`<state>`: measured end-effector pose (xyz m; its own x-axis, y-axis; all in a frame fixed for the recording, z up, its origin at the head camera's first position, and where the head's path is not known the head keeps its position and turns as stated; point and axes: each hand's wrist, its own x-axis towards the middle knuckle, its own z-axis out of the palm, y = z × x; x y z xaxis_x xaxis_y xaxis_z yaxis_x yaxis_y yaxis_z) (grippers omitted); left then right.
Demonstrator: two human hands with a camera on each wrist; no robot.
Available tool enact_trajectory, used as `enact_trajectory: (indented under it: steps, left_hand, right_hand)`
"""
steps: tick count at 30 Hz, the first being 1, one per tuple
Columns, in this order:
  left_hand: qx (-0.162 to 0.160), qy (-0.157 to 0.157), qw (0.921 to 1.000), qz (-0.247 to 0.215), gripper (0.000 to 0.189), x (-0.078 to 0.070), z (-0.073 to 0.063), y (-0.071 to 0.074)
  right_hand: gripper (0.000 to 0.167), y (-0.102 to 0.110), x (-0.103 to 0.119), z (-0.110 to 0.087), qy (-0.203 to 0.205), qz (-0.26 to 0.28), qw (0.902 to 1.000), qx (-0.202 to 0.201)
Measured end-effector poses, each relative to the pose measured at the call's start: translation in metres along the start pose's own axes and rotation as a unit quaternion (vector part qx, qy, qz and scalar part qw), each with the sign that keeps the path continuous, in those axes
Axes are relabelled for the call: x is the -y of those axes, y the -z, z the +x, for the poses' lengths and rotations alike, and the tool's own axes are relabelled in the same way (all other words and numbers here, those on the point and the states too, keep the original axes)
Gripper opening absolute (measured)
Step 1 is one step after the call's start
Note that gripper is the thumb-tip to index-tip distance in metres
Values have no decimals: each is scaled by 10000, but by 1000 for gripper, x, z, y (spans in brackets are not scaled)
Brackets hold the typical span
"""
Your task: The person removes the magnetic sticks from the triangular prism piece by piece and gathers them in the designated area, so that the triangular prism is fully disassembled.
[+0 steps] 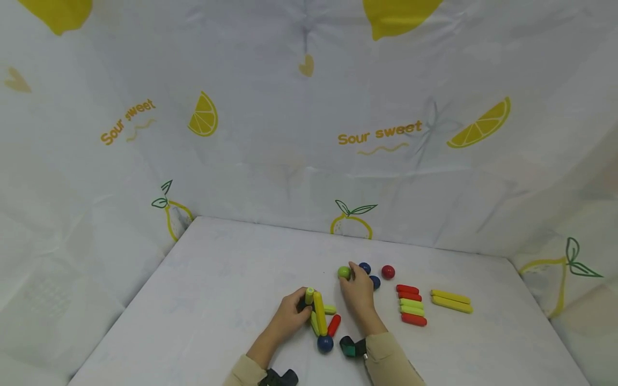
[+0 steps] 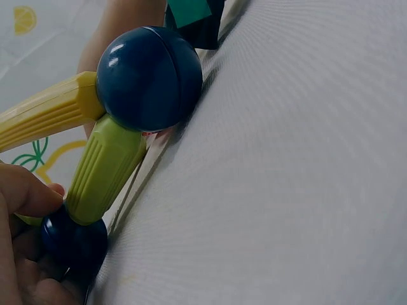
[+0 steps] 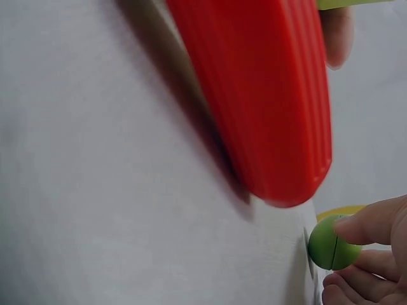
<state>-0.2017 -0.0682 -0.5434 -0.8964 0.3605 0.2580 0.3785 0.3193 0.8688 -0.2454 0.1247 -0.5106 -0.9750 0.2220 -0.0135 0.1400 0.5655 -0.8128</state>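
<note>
My left hand (image 1: 291,313) grips a dark blue ball (image 2: 75,240) at one corner of a small structure of rods and balls. A lime-green rod (image 2: 105,168) joins that ball to a second blue ball (image 1: 325,344) at the near corner. From the near ball a long yellow rod (image 1: 319,312) slants up, and a red rod (image 1: 334,325) runs out to the right. Another lime-green rod (image 1: 309,295) stands up by my left fingers. My right hand (image 1: 360,294) pinches a green ball (image 3: 334,243) beyond the structure, close over the white tabletop.
Right of my right hand lie two loose blue balls (image 1: 364,268) and a red ball (image 1: 388,272). Nearer, a row of short red and lime-green rods (image 1: 412,311) lies beside two long yellow rods (image 1: 451,301). A lemon-printed cloth (image 1: 289,177) hangs behind the table.
</note>
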Motion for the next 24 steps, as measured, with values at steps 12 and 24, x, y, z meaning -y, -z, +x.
enact_trajectory:
  steps: [12,24]
  left_hand:
    - [59,109,9999,114,23,-2,0,0]
    - [4,42,9999,102,24,1,0,0]
  right_hand:
    - [52,7,7,-12,574,-39,9981,-231]
    - [38,11,19,-47,1693,1444,9732,585]
